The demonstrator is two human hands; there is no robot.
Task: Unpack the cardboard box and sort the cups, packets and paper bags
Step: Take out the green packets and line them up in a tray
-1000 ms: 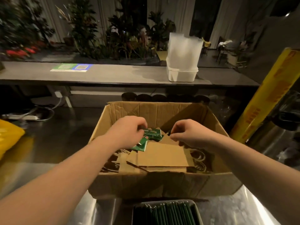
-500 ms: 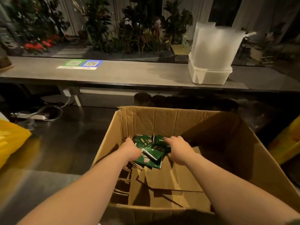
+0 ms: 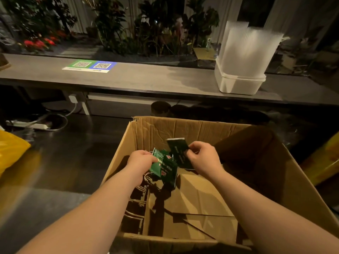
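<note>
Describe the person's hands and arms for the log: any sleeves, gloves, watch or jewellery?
The left hand and right hand are bare: no gloves, rings, watch or bands are visible. Both forearms are uncovered too, and no sleeve shows anywhere up to the picture's edge.

Only two forearms and hands of the person show. Both forearms are bare right up to the frame edge, and the left hand (image 3: 141, 160) and right hand (image 3: 205, 159) are bare too. Clothing further up can't be told.
</note>
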